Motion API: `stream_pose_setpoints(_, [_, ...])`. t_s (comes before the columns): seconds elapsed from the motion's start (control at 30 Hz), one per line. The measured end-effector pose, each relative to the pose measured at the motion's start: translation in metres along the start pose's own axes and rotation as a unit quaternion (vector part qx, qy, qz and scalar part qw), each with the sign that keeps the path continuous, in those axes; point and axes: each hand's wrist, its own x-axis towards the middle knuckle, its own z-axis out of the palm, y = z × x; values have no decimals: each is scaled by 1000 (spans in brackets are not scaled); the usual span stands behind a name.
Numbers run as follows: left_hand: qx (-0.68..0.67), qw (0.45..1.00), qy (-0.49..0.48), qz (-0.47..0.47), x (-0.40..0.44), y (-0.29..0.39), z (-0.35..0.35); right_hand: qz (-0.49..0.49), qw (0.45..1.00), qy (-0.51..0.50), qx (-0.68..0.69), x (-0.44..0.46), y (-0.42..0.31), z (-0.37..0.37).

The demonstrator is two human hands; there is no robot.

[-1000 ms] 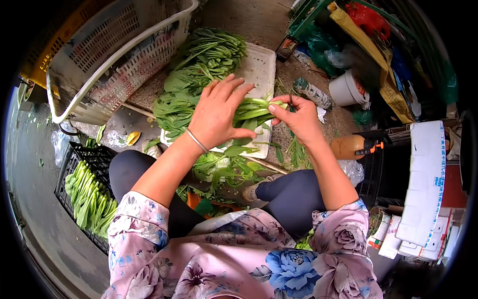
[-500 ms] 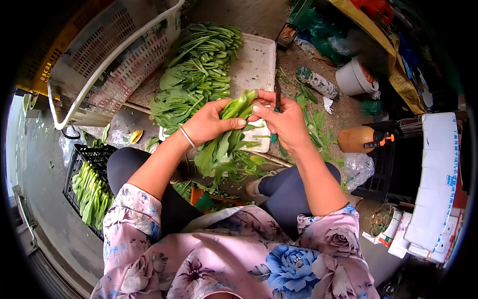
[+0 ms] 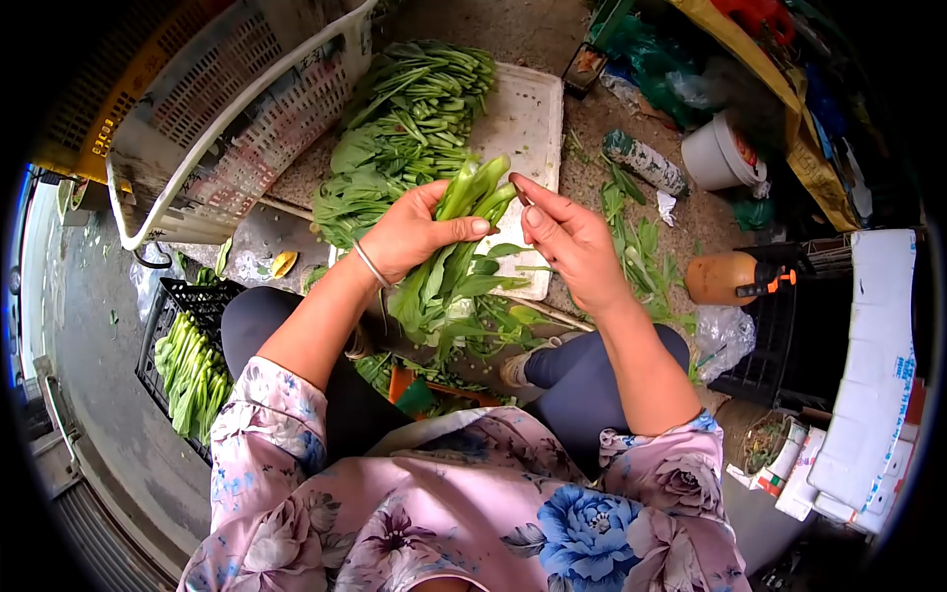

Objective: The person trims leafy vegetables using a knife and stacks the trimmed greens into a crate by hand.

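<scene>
A bunch of leafy greens [image 3: 449, 266] with thick pale-green stalks is gripped in my left hand [image 3: 409, 237], thumb across the stems. The cut stalk ends point up and away from me, and the leaves hang toward my knees. Just right of those ends, my right hand [image 3: 577, 242] is closed on a small knife [image 3: 520, 192]; only a thin dark bit of its blade shows at the fingertips, and its handle is hidden. Beyond my hands, a large pile of greens [image 3: 414, 128] lies on a white foam board [image 3: 533, 109].
At the left stand a white plastic basket [image 3: 227, 128] and a black crate [image 3: 212, 291] holding greens. Loose leaves [image 3: 641, 257] litter the ground at right, near a white bucket [image 3: 715, 153], an orange-brown spray bottle [image 3: 718, 279] and a white foam box [image 3: 863, 365].
My right hand has turned, so the knife's blade and green handle are mostly out of sight. The stalk ends have spread slightly apart. The whole view has shifted a little.
</scene>
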Motion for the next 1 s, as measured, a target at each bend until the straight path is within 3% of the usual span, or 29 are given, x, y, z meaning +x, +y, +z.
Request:
stream_pose_setpoints(0.43, [50,999,-10,-7,-4,4,-4,-15,998,1,-61,3,2,-5])
stream_pose_setpoints(0.6, [34,999,-15,-26,-7,4,-4,54,998,4,-29,2,-1,-8])
stream_pose_setpoints(1.0, [57,998,-11,-32,-5,0,-6,72,996,-48,-5,0,2,-8])
